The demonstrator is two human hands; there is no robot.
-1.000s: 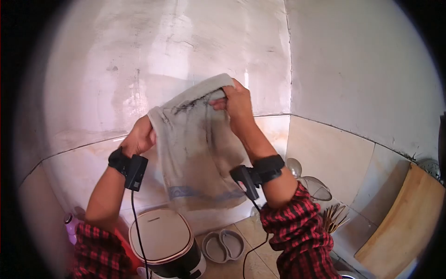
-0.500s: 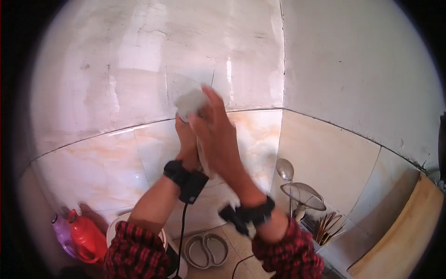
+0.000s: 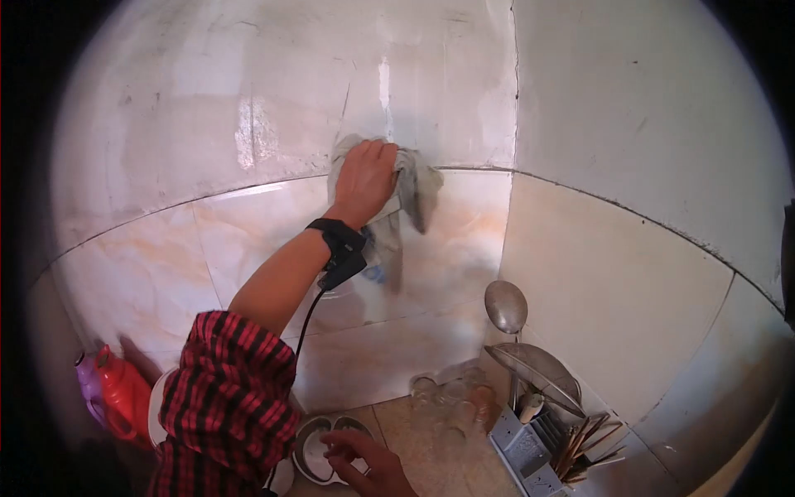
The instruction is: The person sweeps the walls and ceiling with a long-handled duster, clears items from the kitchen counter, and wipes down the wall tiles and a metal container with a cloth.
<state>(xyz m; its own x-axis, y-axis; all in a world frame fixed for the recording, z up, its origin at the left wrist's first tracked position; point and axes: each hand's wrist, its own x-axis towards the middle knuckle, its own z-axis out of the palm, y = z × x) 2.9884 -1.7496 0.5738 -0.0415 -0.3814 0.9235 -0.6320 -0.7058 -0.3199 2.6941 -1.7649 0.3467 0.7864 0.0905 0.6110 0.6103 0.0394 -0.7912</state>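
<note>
The left hand (image 3: 364, 182) stretches up and forward, its back toward the camera, fingers clutching a bunched grey cloth (image 3: 418, 195) against the wall (image 3: 447, 108) at the tiles' (image 3: 455, 248) upper edge. The right hand (image 3: 377, 472) is low, by the divided dish (image 3: 308, 447) near the table's (image 3: 397, 422) back edge, fingers half-curled and empty. Half a second ago both hands held the cloth together.

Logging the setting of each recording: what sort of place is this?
Probably a kitchen corner: a metal ladle and a strainer stand near a holder with what look like chopsticks.
</note>
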